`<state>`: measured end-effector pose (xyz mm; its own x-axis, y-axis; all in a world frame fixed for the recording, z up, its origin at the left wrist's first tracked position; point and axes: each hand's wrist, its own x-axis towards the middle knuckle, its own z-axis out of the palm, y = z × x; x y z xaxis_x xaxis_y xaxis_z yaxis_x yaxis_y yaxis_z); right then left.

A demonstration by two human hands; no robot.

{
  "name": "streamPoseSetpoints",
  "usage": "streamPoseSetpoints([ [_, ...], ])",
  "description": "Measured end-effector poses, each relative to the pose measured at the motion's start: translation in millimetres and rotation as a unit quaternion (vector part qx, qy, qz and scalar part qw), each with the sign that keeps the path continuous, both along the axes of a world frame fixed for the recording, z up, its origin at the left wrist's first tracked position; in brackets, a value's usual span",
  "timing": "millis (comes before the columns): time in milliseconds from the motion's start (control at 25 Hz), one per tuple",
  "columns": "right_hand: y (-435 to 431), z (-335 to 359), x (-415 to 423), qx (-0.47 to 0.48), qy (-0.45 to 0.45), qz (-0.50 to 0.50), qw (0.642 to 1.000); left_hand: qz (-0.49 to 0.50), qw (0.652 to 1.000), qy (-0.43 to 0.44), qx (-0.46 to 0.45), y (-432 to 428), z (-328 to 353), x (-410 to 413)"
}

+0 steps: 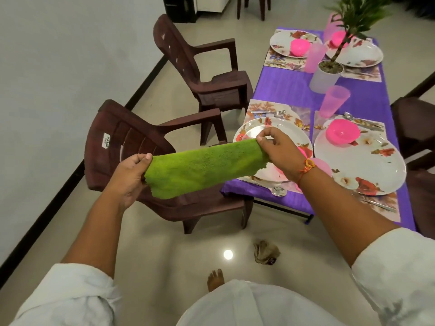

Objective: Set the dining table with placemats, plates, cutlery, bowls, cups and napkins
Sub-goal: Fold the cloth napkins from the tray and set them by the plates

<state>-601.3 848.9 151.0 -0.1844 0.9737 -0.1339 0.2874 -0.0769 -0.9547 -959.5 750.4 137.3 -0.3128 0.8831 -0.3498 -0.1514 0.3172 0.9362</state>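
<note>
A green cloth napkin (202, 167) hangs stretched between my two hands, in the air above a brown chair and the table's near corner. My left hand (130, 175) grips its left end and my right hand (280, 151) pinches its right end. Behind the napkin lies a floral plate (249, 132) on a floral placemat (266, 109), with a fork (270, 112) beyond it and a spoon (279, 191) at the near edge. To the right, a pink bowl (342, 134) sits on another floral plate (367, 165). A pink cup (335, 101) stands behind it.
The table carries a purple cloth (287, 88) and a potted plant (326, 75) at its middle. Two more set places with pink bowls lie at the far end. Two brown plastic chairs (131, 147) stand left of the table. A crumpled rag (266, 252) lies on the tiled floor.
</note>
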Motion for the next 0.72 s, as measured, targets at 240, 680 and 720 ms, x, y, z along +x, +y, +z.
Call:
streamPoseSetpoints([
  [240,-9.5,-7.9,-1.2,-0.157,0.113,-0.065,0.979,-0.031,0.990,-0.134,-0.013,21.9,-10.1,4.8],
  [680,-44.6,-4.0,-55.7,-0.052,0.079,0.008,0.995,-0.197,0.974,0.067,0.086,33.0,-4.7,134.7],
  [720,-45.3,-2.8,-55.0,-0.044,0.079,0.017,0.996,-0.245,0.958,0.101,0.107,34.2,-7.1,134.8],
])
